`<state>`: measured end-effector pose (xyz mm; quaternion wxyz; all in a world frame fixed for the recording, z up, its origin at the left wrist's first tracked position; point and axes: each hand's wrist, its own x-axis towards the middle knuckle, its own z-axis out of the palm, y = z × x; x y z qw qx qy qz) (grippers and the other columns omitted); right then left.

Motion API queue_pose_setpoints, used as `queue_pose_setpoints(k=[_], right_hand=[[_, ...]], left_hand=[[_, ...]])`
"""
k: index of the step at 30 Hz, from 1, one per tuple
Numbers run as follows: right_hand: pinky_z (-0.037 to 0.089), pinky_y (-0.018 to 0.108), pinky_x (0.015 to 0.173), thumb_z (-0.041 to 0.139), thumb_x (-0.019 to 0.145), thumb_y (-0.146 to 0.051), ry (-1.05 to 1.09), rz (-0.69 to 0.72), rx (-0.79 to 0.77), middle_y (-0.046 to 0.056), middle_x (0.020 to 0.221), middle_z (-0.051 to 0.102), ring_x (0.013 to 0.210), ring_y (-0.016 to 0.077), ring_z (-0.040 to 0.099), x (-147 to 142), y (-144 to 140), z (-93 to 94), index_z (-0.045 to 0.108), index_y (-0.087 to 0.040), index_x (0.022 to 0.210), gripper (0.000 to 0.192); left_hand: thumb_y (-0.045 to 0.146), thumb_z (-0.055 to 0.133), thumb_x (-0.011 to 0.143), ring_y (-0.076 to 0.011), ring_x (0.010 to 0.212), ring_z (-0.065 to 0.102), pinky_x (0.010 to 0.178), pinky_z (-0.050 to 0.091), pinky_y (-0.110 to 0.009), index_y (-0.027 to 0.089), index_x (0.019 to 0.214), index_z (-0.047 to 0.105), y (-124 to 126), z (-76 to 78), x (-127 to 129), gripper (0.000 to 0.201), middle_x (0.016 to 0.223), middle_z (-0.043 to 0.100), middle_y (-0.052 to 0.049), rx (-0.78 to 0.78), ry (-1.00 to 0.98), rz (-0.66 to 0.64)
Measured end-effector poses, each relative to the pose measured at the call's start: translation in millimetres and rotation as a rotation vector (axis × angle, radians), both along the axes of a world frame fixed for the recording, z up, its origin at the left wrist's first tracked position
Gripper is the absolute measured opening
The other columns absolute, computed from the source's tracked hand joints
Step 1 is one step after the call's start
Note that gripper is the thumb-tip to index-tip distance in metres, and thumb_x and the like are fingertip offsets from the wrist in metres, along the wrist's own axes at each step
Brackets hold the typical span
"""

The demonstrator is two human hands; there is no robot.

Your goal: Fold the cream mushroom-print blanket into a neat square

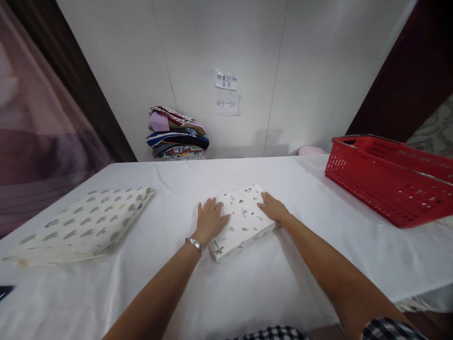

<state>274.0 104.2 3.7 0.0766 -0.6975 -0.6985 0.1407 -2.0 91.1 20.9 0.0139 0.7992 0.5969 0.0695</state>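
Note:
A folded white cloth (244, 215) with small leaf-like prints lies at a slant in the middle of the white-covered table (170, 293). My left hand (209, 219) rests on its left edge, fingers spread and flat. On the cloth's right edge lies my right hand (274, 207), its fingers stretched out over the top. Neither hand grips anything. Further left on the table is a second folded cloth (88, 219), cream with grey-green cloud-like shapes, apart from both hands.
A red plastic basket (389, 174) with metal handles stands at the right. Behind the table's far edge rises a stack of folded fabrics (179, 134). Paper notes (228, 104) hang on the pale wall. A dark object (5, 291) lies at the near left edge.

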Motion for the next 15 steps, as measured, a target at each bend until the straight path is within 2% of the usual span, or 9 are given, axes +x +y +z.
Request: queue_pose_setpoints(k=[3, 8, 11, 15], right_hand=[[0.026, 0.037, 0.109, 0.032, 0.090, -0.053, 0.018, 0.001, 0.005, 0.009, 0.154, 0.019, 0.138, 0.0248, 0.027, 0, 0, 0.8, 0.021, -0.018, 0.147, 0.068], [0.020, 0.033, 0.112, 0.036, 0.090, -0.053, 0.083, 0.022, 0.017, 0.011, 0.153, 0.022, 0.140, 0.0217, 0.021, -2, 0, 5.3, 0.023, -0.014, 0.147, 0.070], [0.023, 0.034, 0.110, 0.040, 0.088, -0.052, 0.125, 0.028, 0.023, 0.013, 0.152, 0.025, 0.138, 0.0237, 0.026, -2, 5, 8.5, 0.026, -0.013, 0.146, 0.071], [0.035, 0.033, 0.101, 0.046, 0.087, -0.045, 0.144, 0.001, 0.039, 0.012, 0.139, 0.046, 0.125, 0.0241, 0.044, -1, 14, 11.7, 0.040, -0.017, 0.137, 0.058]], left_hand=[[0.055, 0.028, 0.091, -0.0288, 0.141, 0.016, 0.113, 0.012, -0.054, 0.016, 0.140, 0.039, 18, 4.3, 6, 0.064, 0.152, 0.024, -0.011, 0.058, -0.003, 0.009], [0.056, 0.026, 0.090, -0.0307, 0.139, 0.022, 0.111, 0.016, -0.055, 0.016, 0.142, 0.036, 36, -13.7, 2, 0.066, 0.150, 0.029, -0.012, 0.039, -0.012, 0.039], [0.055, 0.029, 0.090, -0.0310, 0.139, 0.023, 0.110, 0.017, -0.055, 0.018, 0.141, 0.038, 40, -19.9, -1, 0.064, 0.150, 0.030, -0.012, 0.059, -0.012, 0.042], [0.049, 0.031, 0.090, -0.0324, 0.137, 0.026, 0.109, 0.019, -0.056, 0.016, 0.141, 0.039, 40, -17.7, -1, 0.060, 0.149, 0.031, -0.013, 0.090, 0.038, 0.018]])
